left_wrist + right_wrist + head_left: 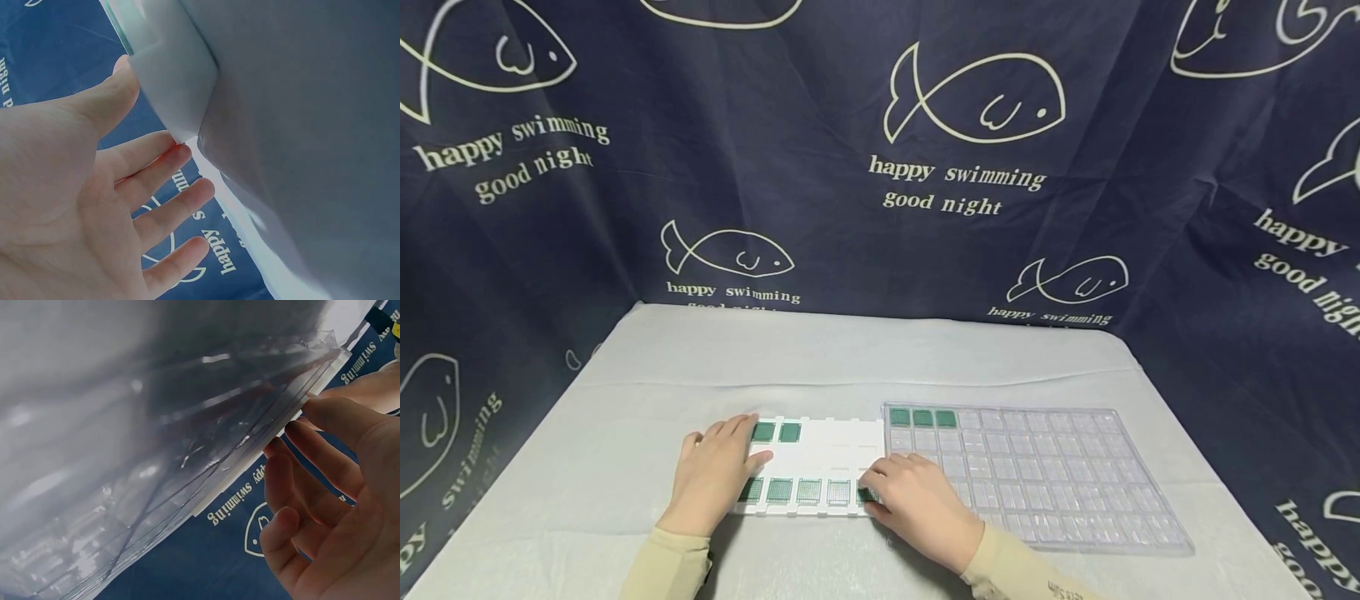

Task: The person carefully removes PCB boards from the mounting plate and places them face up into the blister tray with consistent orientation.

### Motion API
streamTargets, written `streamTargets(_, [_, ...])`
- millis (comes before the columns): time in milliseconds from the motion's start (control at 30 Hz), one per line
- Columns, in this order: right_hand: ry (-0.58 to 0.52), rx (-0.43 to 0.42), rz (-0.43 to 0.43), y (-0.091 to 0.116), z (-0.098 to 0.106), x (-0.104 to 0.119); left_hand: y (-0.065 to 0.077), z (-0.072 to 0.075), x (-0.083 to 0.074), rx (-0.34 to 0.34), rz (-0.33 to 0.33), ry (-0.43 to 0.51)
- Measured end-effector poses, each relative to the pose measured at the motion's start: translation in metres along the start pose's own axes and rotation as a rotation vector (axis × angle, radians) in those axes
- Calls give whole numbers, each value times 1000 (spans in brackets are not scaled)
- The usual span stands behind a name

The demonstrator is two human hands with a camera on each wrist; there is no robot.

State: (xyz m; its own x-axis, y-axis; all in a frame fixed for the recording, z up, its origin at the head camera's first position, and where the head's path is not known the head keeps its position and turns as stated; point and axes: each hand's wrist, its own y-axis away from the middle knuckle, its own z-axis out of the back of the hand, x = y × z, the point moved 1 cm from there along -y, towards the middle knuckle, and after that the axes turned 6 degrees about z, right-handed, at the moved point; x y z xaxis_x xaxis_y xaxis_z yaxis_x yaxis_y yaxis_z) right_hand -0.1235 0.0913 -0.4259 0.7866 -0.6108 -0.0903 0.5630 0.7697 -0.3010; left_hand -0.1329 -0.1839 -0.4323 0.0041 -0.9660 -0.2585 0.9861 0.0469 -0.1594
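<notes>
Head view: at lower centre, one white tray is seen, with seven green chips seated in it, two in the upper row, five in the lower. Three more are held at the upper left of one clear tray, lower right. The white tray's left end is touched by the left hand, fingers extended, thumb apart. The rightmost lower chip is partly covered by the right hand, fingers bent; whether it is pinched cannot be told.
</notes>
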Motion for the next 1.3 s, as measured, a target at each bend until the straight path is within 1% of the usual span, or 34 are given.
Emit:
streamTargets(300, [2, -22, 8, -1, 0, -1, 0, 0, 0, -12, -5, 10])
streamTargets(433, [-6, -14, 4, -1, 0, -2, 0, 0, 0, -9, -4, 12])
streamTargets(733, [-16, 9, -10, -3, 2, -2, 0, 0, -2, 25, 5, 8])
streamTargets(933, [-21, 13, -10, -3, 4, -2, 0, 0, -1, 20, 9, 14])
streamTargets(1133, [-31, -17, 1, -3, 3, -3, 0, 2, -2, 49, 13, 4])
streamTargets(1300, [-33, -40, -3, -2, 3, -4, 0, 2, -2, 45, 12, 2])
